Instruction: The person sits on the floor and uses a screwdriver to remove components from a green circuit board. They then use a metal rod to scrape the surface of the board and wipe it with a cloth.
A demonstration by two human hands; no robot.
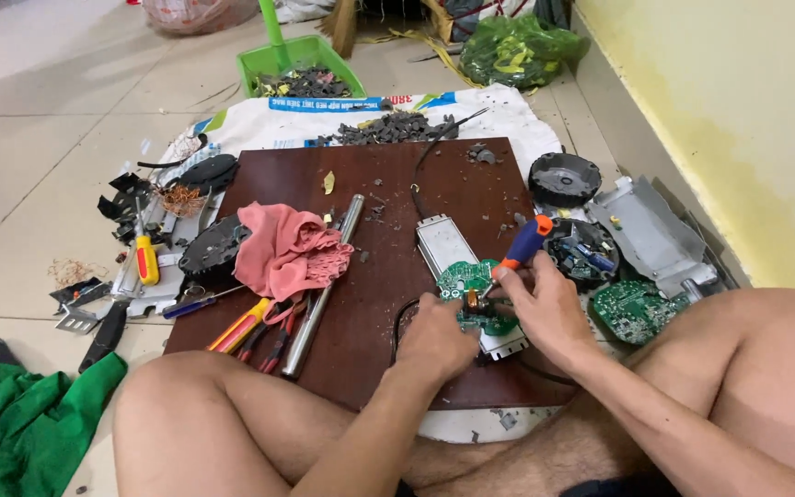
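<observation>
- At the near right of the brown wooden board (pixel 388 184), a round green circuit board (pixel 465 278) lay on a flat metal plate (pixel 442 244), directly under both hands.
- The left hand (pixel 434 333) was closed down on the near edge of the circuit board, fingers curled together and pressing it in place.
- The right hand (pixel 545 308) was wrapped in a fist around a screwdriver (pixel 519 248) with an orange and blue handle. The handle pointed up and to the far right; the tip met the circuit board between the two hands, beside a small brown component whose kind could not be told.
- A black cable (pixel 419 175) ran from the far edge of the wooden board toward the metal plate.
- To the right, off the wooden board, a second green circuit board (pixel 632 311) lay just beside an open black round housing (pixel 584 250). A black round cover (pixel 564 178) sat farther off, and a bent grey metal sheet (pixel 650 230) lay near the yellow wall.
- At the left centre of the wooden board, a pink cloth (pixel 285 250) rested against a long metal tube (pixel 322 285). Red and yellow handled tools (pixel 248 327) lay at its near end.
- Left of the wooden board, a yellow-handled tool (pixel 146 260), black plastic parts and copper wire scraps were scattered on the tiled floor.
- At the far side, a pile of dark fragments (pixel 396 127) lay on a white sack, with a green dustpan (pixel 298 63) beyond it.
- A green cloth (pixel 20 414) lay at the near left.
</observation>
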